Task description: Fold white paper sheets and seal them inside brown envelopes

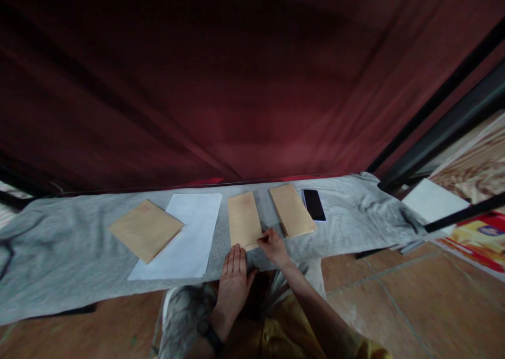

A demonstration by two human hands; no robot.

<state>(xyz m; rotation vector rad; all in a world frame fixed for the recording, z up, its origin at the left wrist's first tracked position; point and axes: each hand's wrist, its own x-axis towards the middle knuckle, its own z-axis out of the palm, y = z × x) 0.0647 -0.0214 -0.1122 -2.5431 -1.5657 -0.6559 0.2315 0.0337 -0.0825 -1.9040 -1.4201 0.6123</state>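
In front of me a brown paper envelope (244, 219) lies lengthwise on a grey cloth, with a faint reddish mark near its far end. My left hand (234, 272) rests flat at its near edge, fingers straight and pointing away from me; a dark watch is on that wrist. At the near right corner, the fingers of my right hand (274, 248) are curled in a pinch on the envelope's edge. Just right of it sits a stack of brown envelopes (292, 211), slightly turned. More brown envelopes (145, 230) lie askew at the left, partly over white paper sheets (197, 243).
A phone (314, 205) with a dark screen lies beside the right stack. The grey cloth (355, 217) covers a narrow surface, and a dark red curtain (252, 111) hangs behind it. Dark metal bars (445, 132) and a red-and-yellow package (479, 238) stand at the right.
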